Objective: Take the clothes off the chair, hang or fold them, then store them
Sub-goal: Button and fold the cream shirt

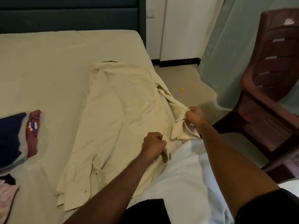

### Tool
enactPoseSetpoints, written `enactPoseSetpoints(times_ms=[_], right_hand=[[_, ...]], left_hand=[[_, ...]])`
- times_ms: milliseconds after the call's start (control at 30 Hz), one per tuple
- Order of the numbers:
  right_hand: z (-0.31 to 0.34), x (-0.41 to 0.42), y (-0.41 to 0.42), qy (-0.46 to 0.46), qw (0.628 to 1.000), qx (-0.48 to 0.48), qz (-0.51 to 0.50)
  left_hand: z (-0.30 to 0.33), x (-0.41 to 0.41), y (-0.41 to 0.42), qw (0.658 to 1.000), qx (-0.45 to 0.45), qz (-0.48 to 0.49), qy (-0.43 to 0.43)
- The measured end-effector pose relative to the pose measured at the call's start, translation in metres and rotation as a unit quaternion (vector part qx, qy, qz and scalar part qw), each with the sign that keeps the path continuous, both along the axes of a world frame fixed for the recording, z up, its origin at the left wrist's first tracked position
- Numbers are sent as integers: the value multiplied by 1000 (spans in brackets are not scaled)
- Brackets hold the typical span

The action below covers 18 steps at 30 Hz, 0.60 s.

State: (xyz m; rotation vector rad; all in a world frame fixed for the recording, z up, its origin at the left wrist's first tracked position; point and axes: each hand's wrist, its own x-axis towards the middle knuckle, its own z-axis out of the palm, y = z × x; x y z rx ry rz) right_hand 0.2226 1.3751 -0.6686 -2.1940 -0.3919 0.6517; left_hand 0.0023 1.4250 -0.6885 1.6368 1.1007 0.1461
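Two bare forearms reach forward from the bottom edge, over a white cloth point(182, 172) bunched at the near corner of the bed. Ahead of them, a cream shirt point(116, 120) lies spread lengthwise on the bed point(48, 70), its collar end pointing away toward the headboard and its hem nearest the viewer. The left hand point(153, 147) is closed into a fist, pinching the shirt's right edge low down against the mattress. The right hand point(195, 116) is also curled tight, gripping a bunched sleeve of the same shirt that trails off the bed's right side; the cuff hangs just below the fist.

At the left edge of the bed sit other clothes: a dark blue garment point(9, 136), a maroon garment point(33, 133) with a striped patch touching it, and lower down a pink garment point(7, 196) with a bit of black fabric beside it.

To the right, on the floor beside the bed, stands a dark brown plastic chair point(273, 81) with a slatted back; its seat holds no clothes. A small yellow scrap point(182, 90) lies on the floor between bed and chair. Farther back hang a pale green curtain point(226, 46) and, behind the bed, a dark padded headboard point(69, 13) against a white wall.
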Motion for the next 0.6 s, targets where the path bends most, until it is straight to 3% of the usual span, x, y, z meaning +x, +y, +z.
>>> enactPoseSetpoints(times_ms=[167, 400, 500, 600], right_hand=[[34, 39, 6, -91, 995, 36, -35], [127, 23, 120, -173, 978, 117, 31], [167, -42, 209, -266, 945, 125, 142], [188, -140, 290, -245, 907, 100, 326]], left_hand=[[14, -31, 29, 988, -107, 80, -73], [22, -88, 59, 992, -6, 110, -64], [24, -125, 75, 990, 32, 127, -53], [20, -163, 87, 984, 45, 168, -32]])
